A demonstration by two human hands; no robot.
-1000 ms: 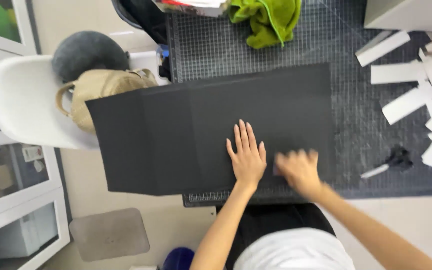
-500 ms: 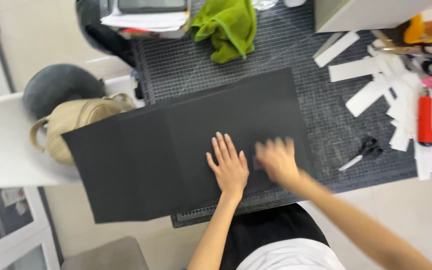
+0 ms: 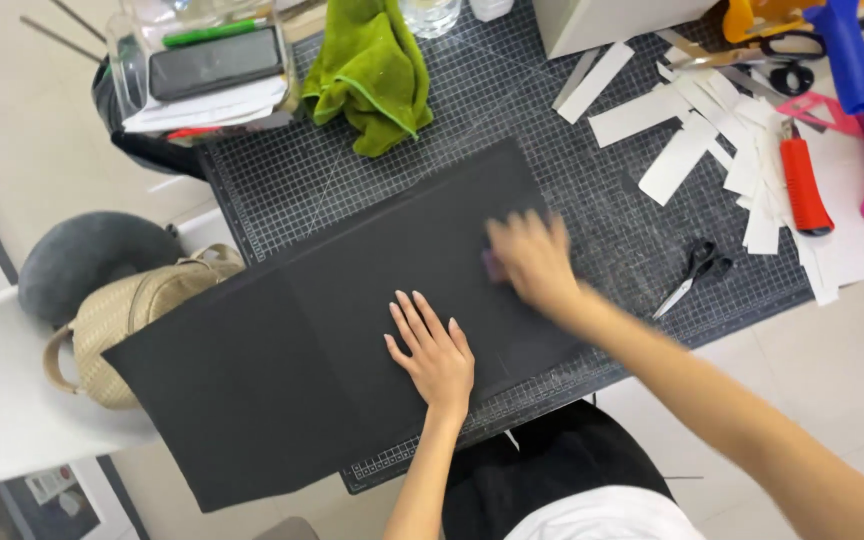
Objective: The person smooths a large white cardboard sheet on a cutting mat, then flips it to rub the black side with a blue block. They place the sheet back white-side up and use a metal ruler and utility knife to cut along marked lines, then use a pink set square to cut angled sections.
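Black matte paperboard sheet [image 3: 352,330] lies across the gridded cutting mat [image 3: 592,240], overhanging its left edge, pinned by the left hand [image 3: 435,352], fingers spread flat, while the blurred right hand [image 3: 530,258] presses beyond it, fingers seemingly together on something small and indistinct.

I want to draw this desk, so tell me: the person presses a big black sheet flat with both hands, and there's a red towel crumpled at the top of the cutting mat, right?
Not quite: the towel is green, not red, as the head view shows. Otherwise yes: it lies crumpled at the top of the cutting mat, and the left hand and right hand press on the big black sheet.
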